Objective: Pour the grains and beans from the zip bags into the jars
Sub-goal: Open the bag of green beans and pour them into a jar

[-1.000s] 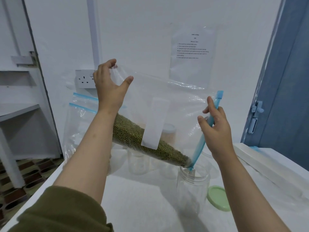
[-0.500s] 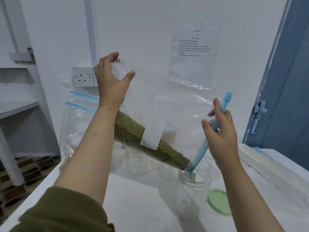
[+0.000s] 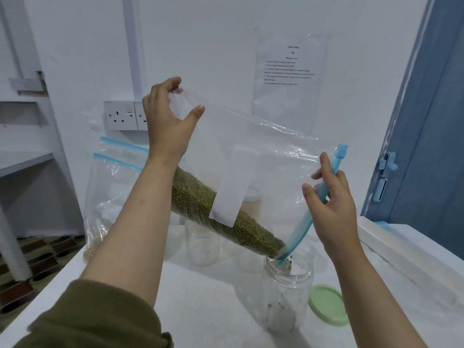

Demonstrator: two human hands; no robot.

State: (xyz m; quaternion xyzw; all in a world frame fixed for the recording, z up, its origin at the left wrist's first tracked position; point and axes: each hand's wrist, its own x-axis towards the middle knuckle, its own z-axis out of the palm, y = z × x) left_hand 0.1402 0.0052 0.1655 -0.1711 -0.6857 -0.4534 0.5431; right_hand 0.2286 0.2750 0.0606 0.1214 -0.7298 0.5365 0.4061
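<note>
Green lid [image 3: 328, 304] just beside jar [image 3: 286, 295]; 2 bags [image 3: 100, 197] behind.

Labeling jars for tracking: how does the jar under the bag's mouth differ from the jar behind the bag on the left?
The front jar sits under the zip bag mouth with a few green beans at its bottom; the back jar looks empty. The front jar stands nearer the camera, beside a green lid. Both are clear, upright and lidless.

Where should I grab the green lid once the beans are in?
Take the green lid by its rim from above, right hand nearest. It lies flat on the table right of the jar, so only the edge offers a pinch.
</note>
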